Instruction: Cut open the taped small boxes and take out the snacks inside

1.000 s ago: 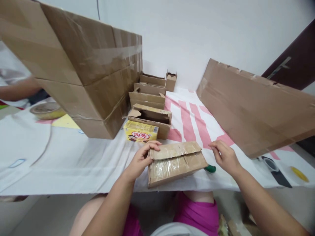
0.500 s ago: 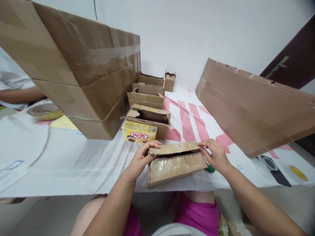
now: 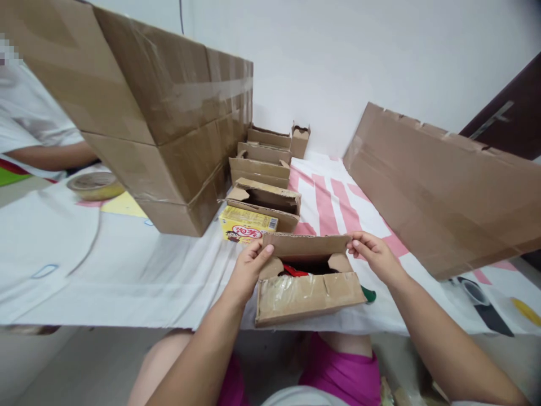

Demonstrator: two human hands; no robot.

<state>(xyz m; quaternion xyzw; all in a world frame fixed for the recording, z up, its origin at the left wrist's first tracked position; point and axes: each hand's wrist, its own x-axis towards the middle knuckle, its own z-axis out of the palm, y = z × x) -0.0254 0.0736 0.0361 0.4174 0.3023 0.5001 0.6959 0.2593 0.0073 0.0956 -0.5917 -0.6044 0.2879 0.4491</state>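
Near the table's front edge sits a small brown cardboard box (image 3: pixel 310 296), its lid flap (image 3: pixel 308 245) raised. Inside it, a bit of a red item (image 3: pixel 295 272) shows through the opening; the rest is dark. My left hand (image 3: pixel 249 269) grips the left end of the flap between thumb and fingers. At the other end, my right hand (image 3: pixel 374 254) pinches the flap's right corner. A green object (image 3: pixel 368 294) pokes out beside the box's right side. Just behind stands a yellow printed box (image 3: pixel 248 225), close to my left fingertips.
Several open cardboard boxes (image 3: pixel 262 197) run in a row toward the wall. Large taped cartons (image 3: pixel 177 141) are stacked on the left, with a tape roll (image 3: pixel 96 185) and another person's arm (image 3: pixel 51 157) beyond. A big cardboard sheet (image 3: pixel 439 192) leans at right, near a dark tool (image 3: pixel 486 307).
The box's lid flap has swung up and back in my hands, widening the opening and exposing the red item. The whole view has shifted slightly.
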